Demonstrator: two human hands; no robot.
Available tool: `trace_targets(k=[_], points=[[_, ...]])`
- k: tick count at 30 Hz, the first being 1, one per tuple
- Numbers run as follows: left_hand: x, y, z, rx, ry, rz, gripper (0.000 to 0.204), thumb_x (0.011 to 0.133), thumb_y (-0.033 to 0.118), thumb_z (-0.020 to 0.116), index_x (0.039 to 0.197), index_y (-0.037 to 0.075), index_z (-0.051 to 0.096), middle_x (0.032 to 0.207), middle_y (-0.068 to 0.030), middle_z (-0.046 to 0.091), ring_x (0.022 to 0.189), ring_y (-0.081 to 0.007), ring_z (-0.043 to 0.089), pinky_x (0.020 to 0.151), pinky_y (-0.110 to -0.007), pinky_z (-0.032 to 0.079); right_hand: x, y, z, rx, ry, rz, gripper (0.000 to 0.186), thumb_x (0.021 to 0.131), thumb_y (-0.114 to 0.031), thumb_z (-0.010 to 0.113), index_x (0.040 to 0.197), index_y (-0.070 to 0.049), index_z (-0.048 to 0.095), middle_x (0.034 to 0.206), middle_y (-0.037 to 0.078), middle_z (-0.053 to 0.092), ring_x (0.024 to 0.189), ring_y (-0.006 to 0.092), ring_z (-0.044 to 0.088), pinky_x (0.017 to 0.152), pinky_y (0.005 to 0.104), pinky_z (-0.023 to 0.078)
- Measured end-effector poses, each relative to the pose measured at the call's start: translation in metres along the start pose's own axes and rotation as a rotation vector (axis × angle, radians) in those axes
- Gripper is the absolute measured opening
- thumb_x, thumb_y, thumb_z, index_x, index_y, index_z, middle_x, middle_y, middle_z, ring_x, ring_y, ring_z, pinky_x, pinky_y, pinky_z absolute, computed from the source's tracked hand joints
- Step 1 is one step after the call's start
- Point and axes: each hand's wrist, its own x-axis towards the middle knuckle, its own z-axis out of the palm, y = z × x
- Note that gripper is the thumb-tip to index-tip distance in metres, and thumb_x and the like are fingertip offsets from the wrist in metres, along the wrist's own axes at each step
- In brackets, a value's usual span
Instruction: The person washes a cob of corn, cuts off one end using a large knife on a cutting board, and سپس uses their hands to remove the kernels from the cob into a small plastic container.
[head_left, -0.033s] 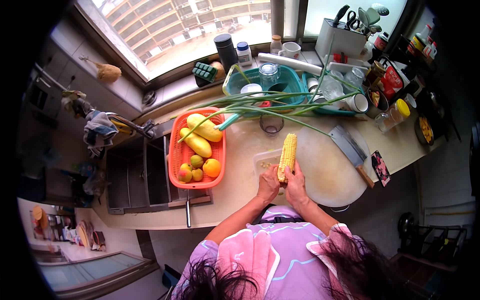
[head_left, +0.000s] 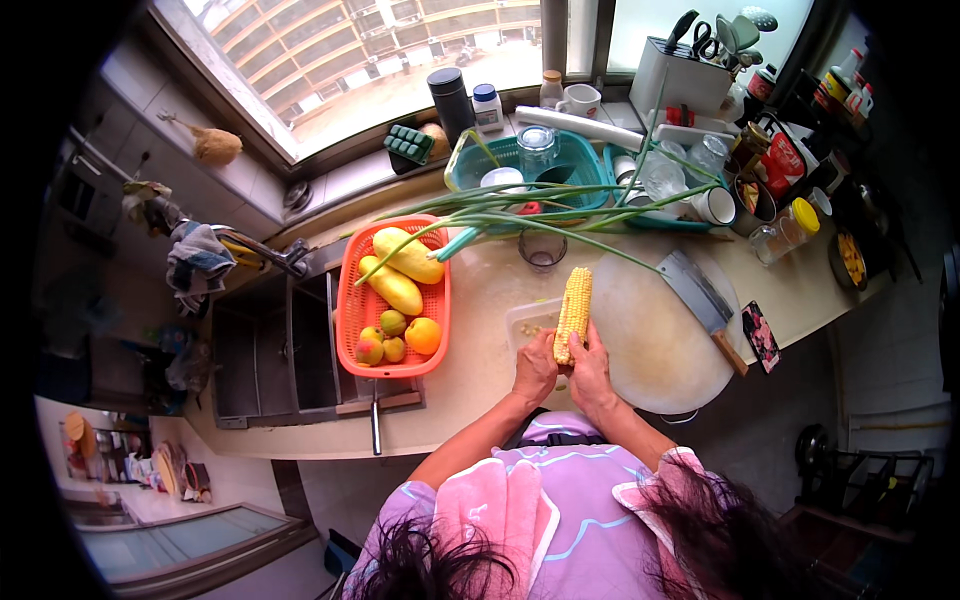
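Here's the yellow corn cob [head_left: 573, 312], standing nearly upright above the near side of the counter, and the left hand [head_left: 536, 366] and right hand [head_left: 590, 365] are both closed around its lower end. Just left of it sits a clear shallow tray [head_left: 513, 322], a few loose kernels [head_left: 531, 331] inside. To the right, a pale round board [head_left: 645, 355] carries a cleaver [head_left: 697, 291], wooden handle pointing towards the near edge.

Out left, an orange-red basket [head_left: 346, 343] holds two long yellow fruits [head_left: 408, 256], an orange [head_left: 423, 336] and several small greenish-red fruits. Long green onions [head_left: 530, 208] stretch across its rim and on over the teal basket [head_left: 600, 150] behind, where a glass jar [head_left: 538, 146] sits.

The cream countertop [head_left: 480, 300] runs beside a dark metal sink [head_left: 262, 350] and under a bright window [head_left: 400, 60]. On the sill, a blue-capped white bottle [head_left: 487, 110] wears a label; far right, a red packet [head_left: 785, 158] shows pale printing.
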Motion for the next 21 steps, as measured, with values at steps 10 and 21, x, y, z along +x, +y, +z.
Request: trace_targets(k=[10,21], points=[[-0.001,0.002,0.005,-0.468,-0.034,0.104,0.039,0.1,0.028,0.041,0.125,-0.001,0.05,0.098,-0.0151,0.063,0.086,-0.0224,0.064,0.068,-0.037,0.053,0.013,0.004,-0.008,0.094,-0.028,-0.094,0.047,0.096,-0.012,0.049,0.139,-0.005,0.032,0.115,0.008,0.053,0.097,0.0159,0.056,0.081,0.0302,0.049],[0.007,-0.012,0.0,0.151,0.224,0.285,0.033,0.099,0.026,0.039,0.107,0.0,0.057,0.081,-0.0185,0.063,0.064,-0.0264,0.065,0.054,-0.038,0.05,0.005,0.005,0.008,0.065,0.045,-0.023,0.045,0.096,-0.011,0.049,0.138,-0.006,0.033,0.111,0.009,0.054,0.093,0.0175,0.058,0.074,0.032,0.053]])
